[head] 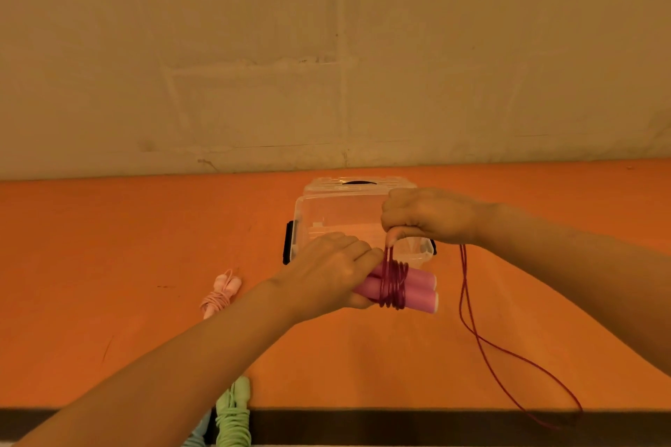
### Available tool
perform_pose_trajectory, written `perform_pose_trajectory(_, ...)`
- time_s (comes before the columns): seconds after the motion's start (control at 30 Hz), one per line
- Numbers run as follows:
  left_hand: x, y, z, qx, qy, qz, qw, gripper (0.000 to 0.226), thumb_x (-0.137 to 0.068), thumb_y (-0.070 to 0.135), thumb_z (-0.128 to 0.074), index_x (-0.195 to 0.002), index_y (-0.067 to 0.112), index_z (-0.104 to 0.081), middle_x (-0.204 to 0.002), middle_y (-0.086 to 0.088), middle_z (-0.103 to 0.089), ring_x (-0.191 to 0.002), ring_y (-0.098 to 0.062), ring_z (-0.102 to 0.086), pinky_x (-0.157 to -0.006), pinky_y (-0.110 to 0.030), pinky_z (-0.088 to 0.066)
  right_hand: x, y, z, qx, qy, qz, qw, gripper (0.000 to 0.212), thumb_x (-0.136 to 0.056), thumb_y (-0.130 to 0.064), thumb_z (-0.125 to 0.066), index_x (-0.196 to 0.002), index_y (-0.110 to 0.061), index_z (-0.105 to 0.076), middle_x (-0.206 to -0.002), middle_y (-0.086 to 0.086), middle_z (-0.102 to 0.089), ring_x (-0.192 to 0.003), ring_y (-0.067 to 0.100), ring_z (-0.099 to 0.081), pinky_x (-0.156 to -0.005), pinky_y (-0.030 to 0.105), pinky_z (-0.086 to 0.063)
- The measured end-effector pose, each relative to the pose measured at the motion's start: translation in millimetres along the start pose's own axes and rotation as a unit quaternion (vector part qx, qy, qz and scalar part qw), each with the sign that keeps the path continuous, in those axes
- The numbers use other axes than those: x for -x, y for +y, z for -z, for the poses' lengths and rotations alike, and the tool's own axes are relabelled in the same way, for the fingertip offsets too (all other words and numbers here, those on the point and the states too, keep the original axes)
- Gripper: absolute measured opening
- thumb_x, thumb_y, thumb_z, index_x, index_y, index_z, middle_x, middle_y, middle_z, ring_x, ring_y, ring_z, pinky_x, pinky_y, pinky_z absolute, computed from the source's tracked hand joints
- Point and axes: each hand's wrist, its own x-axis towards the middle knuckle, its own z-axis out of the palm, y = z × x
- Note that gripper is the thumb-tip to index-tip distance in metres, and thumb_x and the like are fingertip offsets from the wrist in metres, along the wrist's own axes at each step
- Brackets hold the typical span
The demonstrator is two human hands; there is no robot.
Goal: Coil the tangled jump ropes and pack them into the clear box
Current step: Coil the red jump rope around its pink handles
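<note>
My left hand (332,274) grips the two pink handles (417,288) of a jump rope, held side by side above the orange table. Several turns of the dark magenta rope (392,283) are wound round the handles. My right hand (426,216) pinches the rope just above the windings. The loose rest of the rope (472,323) hangs from that hand and trails over the table's front edge at the right. The clear box (337,214) stands open behind my hands, partly hidden by them.
A coiled light pink jump rope (221,292) lies on the orange table (109,265) to the left. A coiled green jump rope (232,414) and a light blue one (198,437) sit at the front edge under my left forearm. A wall rises behind the table.
</note>
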Motion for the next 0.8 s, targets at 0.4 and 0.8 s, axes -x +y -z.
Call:
perform_pose_trajectory(0.4,-0.7,-23.6,24.9,0.05,0.1,0.006,0.994,0.047,-0.075,0.042,-0.059,-0.108,0.009,-0.05,-0.087,-0.009,-0.066,-0.083,-0.017,-0.049,-0.072,-0.025,-0.036,8.7,7.5,-22.1,-0.109,0.03,-0.185,0.976,0.046,-0.089,-0.072,-0.013,-0.081,-0.037,-0.042,-0.075,-0.018,-0.045,-0.072,-0.002,-0.046,-0.065,0.012,-0.035)
perform_pose_trajectory(0.8,13.0,-44.7,15.2,0.075,0.146,0.117,0.979,0.048,-0.074,0.045,-0.061,-0.113,0.017,-0.051,-0.089,-0.009,-0.068,-0.083,-0.017,-0.052,-0.069,-0.03,-0.041,46.2,10.4,-55.3,-0.105,-0.03,-0.308,0.945,0.073,-0.087,-0.074,-0.013,-0.115,-0.021,-0.055,-0.096,0.004,-0.062,-0.086,0.012,-0.057,-0.074,0.033,-0.046)
